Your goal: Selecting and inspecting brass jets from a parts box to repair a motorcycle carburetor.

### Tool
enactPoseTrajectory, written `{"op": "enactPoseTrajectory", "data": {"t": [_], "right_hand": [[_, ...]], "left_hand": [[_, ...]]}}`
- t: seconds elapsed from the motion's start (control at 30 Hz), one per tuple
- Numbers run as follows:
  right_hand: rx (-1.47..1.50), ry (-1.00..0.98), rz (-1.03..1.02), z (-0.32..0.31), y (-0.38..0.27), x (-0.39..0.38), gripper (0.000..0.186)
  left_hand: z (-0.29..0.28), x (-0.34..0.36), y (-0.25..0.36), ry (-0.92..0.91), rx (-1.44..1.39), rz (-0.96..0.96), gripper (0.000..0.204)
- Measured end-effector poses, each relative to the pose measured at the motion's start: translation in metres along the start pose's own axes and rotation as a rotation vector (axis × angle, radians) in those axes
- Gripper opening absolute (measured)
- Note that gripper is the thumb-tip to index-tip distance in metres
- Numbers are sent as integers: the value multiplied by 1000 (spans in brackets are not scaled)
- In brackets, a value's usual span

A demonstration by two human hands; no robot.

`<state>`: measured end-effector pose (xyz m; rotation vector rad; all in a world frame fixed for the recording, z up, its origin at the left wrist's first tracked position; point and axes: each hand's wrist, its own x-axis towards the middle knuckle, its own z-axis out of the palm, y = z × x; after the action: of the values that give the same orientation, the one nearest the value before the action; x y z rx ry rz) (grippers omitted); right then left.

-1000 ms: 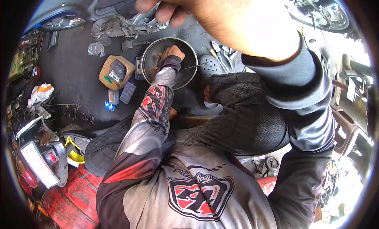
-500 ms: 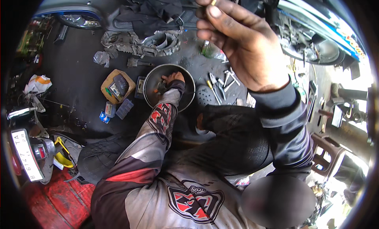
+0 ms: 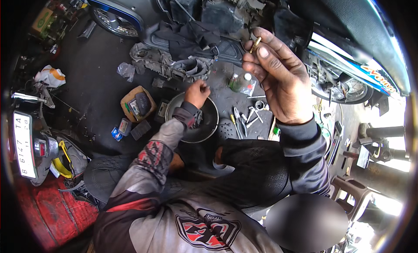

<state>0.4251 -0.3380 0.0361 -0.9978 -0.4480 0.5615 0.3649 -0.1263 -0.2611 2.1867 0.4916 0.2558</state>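
Observation:
Raised at the upper right, my right hand [image 3: 285,85] pinches a small slim brass-coloured piece [image 3: 257,44] between thumb and fingers. My left hand [image 3: 198,96] hovers over the far part of a round metal basin [image 3: 210,115]. Its fingers are curled together, and whatever may be in them is hidden. Small metal parts [image 3: 198,118] lie in the basin, partly covered by my left wrist.
Left of the basin stands an open cardboard box [image 3: 150,98] with small packs in it. Hand tools [image 3: 244,120] lie to the right. Beyond are a grimy engine casing [image 3: 167,65], a bottle [image 3: 238,83] and motorcycle bodywork [image 3: 370,30]. A red crate-like surface [image 3: 56,213] is at lower left.
My left hand has come up out of the basin, its fingers now curled. My right hand sits lower in the picture, still pinching the brass-coloured piece, which shows more fully. The view has shifted.

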Motion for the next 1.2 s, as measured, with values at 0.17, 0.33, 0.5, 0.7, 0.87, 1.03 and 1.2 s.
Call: {"op": "enactPoseTrajectory", "data": {"t": [0.17, 0.33, 0.5, 0.7, 0.87, 1.03, 1.2], "right_hand": [[-6, -39, -119, 16, -7, -4, 43], [-77, -47, -180, 40, -16, -13, 38], [-99, -116, -202, 66, -21, -21, 35], [-97, -182, -187, 81, -19, -30, 32], [-35, -207, -128, 84, -20, -32, 29], [-34, -230, -67, 85, -21, -28, 26], [-12, -232, -38, 88, -15, -25, 26]], "left_hand": [[-143, 36, 156, -418, -867, 218, 11], [-240, 2, 259, -687, -824, 389, 18], [-273, -40, 278, -572, -694, 392, 17], [-276, -57, 265, -510, -771, 475, 18], [-274, -58, 258, -483, -762, 494, 18], [-277, -56, 256, -463, -753, 517, 19], [-281, -58, 251, -458, -775, 480, 20]]}}
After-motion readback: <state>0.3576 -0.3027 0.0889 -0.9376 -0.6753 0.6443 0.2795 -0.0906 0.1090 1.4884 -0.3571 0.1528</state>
